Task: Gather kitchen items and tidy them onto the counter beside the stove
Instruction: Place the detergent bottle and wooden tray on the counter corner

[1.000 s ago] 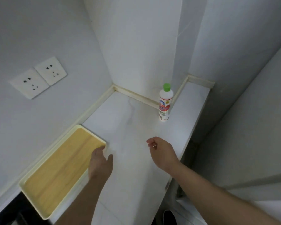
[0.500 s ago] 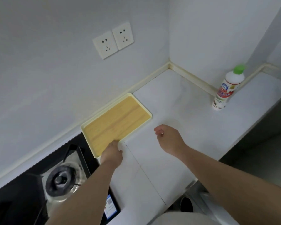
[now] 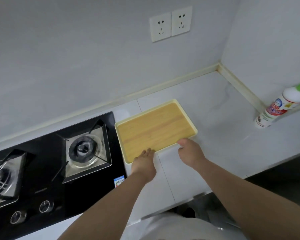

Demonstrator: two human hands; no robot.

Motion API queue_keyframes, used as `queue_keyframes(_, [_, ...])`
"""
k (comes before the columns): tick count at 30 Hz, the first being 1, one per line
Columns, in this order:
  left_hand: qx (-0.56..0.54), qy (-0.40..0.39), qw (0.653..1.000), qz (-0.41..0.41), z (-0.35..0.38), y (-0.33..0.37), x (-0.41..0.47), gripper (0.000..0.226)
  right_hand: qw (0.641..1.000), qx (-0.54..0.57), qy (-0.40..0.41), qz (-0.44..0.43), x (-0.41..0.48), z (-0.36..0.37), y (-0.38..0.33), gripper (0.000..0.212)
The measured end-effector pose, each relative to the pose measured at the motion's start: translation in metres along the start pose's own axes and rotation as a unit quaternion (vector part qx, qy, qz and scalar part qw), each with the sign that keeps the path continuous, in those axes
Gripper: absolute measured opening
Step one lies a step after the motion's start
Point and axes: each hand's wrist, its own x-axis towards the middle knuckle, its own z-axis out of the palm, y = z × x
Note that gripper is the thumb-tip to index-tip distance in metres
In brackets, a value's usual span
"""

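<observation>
Nothing is legible: the label [image 3: 274,110] on the bottle [image 3: 293,95] and the sticker [image 3: 119,181] on the stove [image 3: 42,172] are blurred.

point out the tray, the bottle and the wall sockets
tray [image 3: 154,129], head view, bare wooden floor
bottle [image 3: 275,108], head view, red label
wall sockets [image 3: 160,27], head view, left plate

the tray [image 3: 154,127] has a matt wood-grain base and smooth pale plastic rim. the stove [image 3: 87,193] is glossy black glass with shiny metal pans [image 3: 100,134]; the surface [image 3: 223,139] looks smooth, faintly veined white stone.
</observation>
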Motion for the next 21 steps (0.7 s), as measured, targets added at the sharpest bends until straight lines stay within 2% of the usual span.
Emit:
queue_keyframes(6, [-0.014,-0.038,0.999,-0.007,0.0,-0.002,-0.021,0.082,0.999,-0.023,-0.008,0.029,-0.002,0.015,0.005,0.039])
queue_keyframes(9, [-0.052,-0.049,0.997,-0.012,-0.007,-0.008,-0.034,0.083,0.998,-0.042,-0.034,0.036,-0.006,0.015,0.001,0.022])
queue_keyframes(10, [-0.065,-0.04,0.997,-0.018,-0.009,-0.01,-0.039,0.082,0.997,-0.048,-0.037,0.037,-0.007,0.015,-0.001,0.024])
queue_keyframes(12, [-0.119,-0.002,0.992,-0.044,-0.017,-0.017,-0.052,0.075,0.998,-0.037,-0.037,0.041,-0.015,0.017,-0.011,0.045])
queue_keyframes(14, [-0.208,0.049,0.974,-0.074,-0.027,-0.027,-0.069,0.064,0.999,-0.032,-0.035,0.023,-0.028,0.021,-0.031,0.054])
queue_keyframes(18, [-0.355,0.159,0.914,-0.116,-0.05,-0.055,-0.124,0.05,0.997,-0.011,-0.045,-0.065,-0.065,0.039,-0.085,0.053])
queue_keyframes(21, [-0.371,0.214,0.894,-0.132,-0.066,-0.089,-0.175,0.035,0.99,0.014,-0.039,-0.135,-0.103,0.064,-0.13,0.035])
